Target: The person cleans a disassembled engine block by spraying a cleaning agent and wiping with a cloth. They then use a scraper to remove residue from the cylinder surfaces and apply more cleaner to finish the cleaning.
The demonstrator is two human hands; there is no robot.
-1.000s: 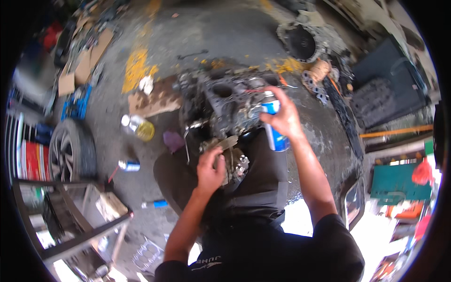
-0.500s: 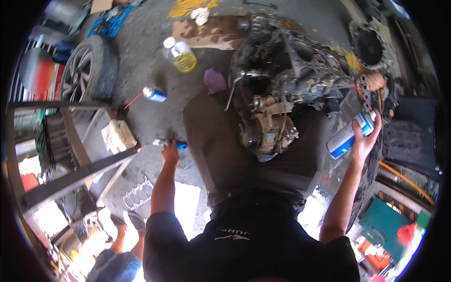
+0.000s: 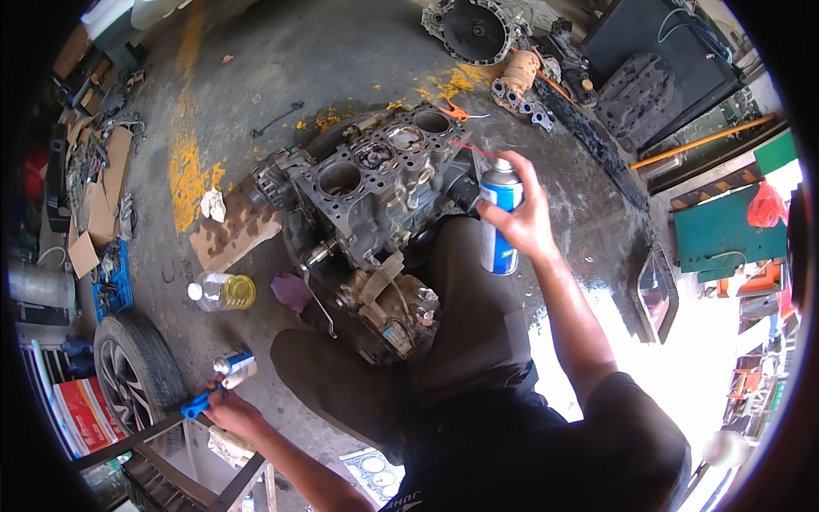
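My right hand (image 3: 525, 218) is wrapped round a blue and white spray can (image 3: 502, 213), held upright above my right knee. Its thin red straw points at the near right end of an engine block (image 3: 384, 175) with open cylinder bores. At the lower left, my left hand (image 3: 235, 414) grips a blue-handled tool (image 3: 201, 403); its exact kind I cannot make out. Just beyond that hand is a second spray can (image 3: 232, 364). Between my legs sits a dirty metal housing (image 3: 388, 307) against the block. A metal wrench (image 3: 321, 305) sticks out beside it.
Left of the block are a purple cloth (image 3: 292, 291), a bottle of yellow liquid (image 3: 223, 292) and stained cardboard (image 3: 235, 235). A wheel (image 3: 141, 375) and metal frame (image 3: 162, 469) stand at lower left. An orange-handled tool (image 3: 458, 111) lies beyond the block; a bell-shaped housing (image 3: 471, 32) lies farther back.
The view has turned to the right. My right hand has brought the spray can in beside the engine block. My left hand has moved with the blue-handled tool, which was lying on the floor.
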